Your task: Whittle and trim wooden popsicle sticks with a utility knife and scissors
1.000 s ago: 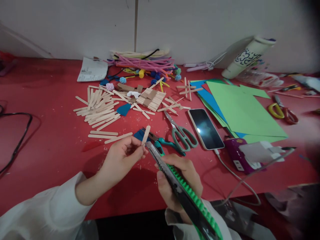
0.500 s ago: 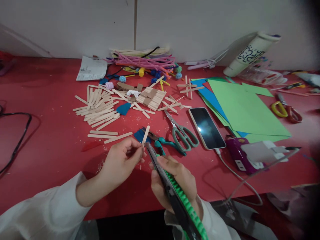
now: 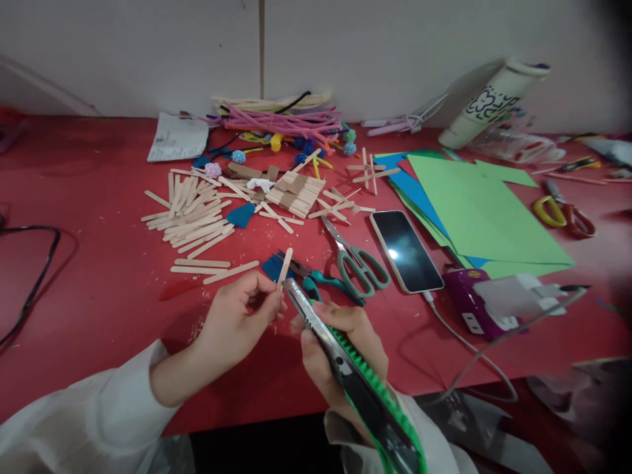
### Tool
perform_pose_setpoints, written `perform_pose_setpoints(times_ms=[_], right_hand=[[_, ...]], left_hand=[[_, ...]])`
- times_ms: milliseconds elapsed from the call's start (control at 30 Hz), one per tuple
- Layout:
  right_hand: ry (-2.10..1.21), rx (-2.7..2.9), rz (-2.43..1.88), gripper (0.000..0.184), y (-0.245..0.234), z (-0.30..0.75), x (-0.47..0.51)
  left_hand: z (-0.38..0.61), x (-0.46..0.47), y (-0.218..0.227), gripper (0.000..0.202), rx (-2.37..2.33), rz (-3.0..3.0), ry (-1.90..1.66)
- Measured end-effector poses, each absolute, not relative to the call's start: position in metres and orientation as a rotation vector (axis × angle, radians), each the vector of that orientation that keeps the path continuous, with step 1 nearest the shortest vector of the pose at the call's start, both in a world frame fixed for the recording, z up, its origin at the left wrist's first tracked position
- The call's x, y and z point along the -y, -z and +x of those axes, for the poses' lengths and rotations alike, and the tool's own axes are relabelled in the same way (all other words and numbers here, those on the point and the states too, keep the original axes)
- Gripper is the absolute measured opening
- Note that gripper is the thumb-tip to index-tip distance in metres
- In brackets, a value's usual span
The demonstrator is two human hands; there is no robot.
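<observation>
Between the thumb and fingers of my left hand is a wooden craft stick, its upper end tilted up and away. My right hand is wrapped round a green and black box cutter. The cutter's tip lies right beside the stick, just above my left fingertips; whether it touches the wood I cannot tell. Behind the stick lie teal-handled pliers and a piece of dark blue felt-like material. Grey-green scissors rest right of the pliers.
Loose craft sticks are heaped on the red table. Pipe cleaners lie at the back. To the right are a phone, coloured paper, a purple adapter with a looping cable, and a tumbler.
The box cutter has rolled in my right hand, so more of its metal and black side faces up. My left hand keeps its pinch on the stick. The view has shifted slightly.
</observation>
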State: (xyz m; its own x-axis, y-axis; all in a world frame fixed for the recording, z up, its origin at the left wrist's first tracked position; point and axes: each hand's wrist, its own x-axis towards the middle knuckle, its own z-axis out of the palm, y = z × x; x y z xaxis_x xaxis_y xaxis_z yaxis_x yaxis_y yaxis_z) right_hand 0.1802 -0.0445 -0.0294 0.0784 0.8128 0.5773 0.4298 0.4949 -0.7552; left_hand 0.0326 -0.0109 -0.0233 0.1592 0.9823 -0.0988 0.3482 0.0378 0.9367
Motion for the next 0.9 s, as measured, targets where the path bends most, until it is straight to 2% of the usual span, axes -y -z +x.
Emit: perform_pose_setpoints(times_ms=[167, 333, 500, 600, 733, 900], right_hand=[[-0.428, 1.516, -1.089, 0.029, 0.0299, 0.1797, 0.0453], [-0.662, 1.409, -1.033, 0.027, 0.0305, 0.1830, 0.0453], [-0.868, 1.241, -1.106, 0.016, 0.0239, 0.1846, 0.0455], [-0.923, 1.200, -1.129, 0.015, 0.0243, 0.1851, 0.0461], [-0.828, 1.366, -1.109, 0.022, 0.0286, 0.1869, 0.0457], [-0.430, 1.560, -1.111, 0.027, 0.0319, 0.1828, 0.0427]], left_hand=[[0.0322, 0.0096, 0.0232, 0.016, -1.359, 1.512, -0.857], [0.0337, 0.0093, 0.0198, 0.016, -1.365, 1.535, -0.850], [0.0332, 0.0081, 0.0201, 0.017, -1.371, 1.494, -0.849], [0.0329, 0.0064, 0.0208, 0.016, -1.365, 1.492, -0.860], [0.0344, 0.0036, 0.0185, 0.017, -1.323, 1.335, -0.835], [0.0340, 0.0028, 0.0199, 0.018, -1.388, 1.493, -0.855]])
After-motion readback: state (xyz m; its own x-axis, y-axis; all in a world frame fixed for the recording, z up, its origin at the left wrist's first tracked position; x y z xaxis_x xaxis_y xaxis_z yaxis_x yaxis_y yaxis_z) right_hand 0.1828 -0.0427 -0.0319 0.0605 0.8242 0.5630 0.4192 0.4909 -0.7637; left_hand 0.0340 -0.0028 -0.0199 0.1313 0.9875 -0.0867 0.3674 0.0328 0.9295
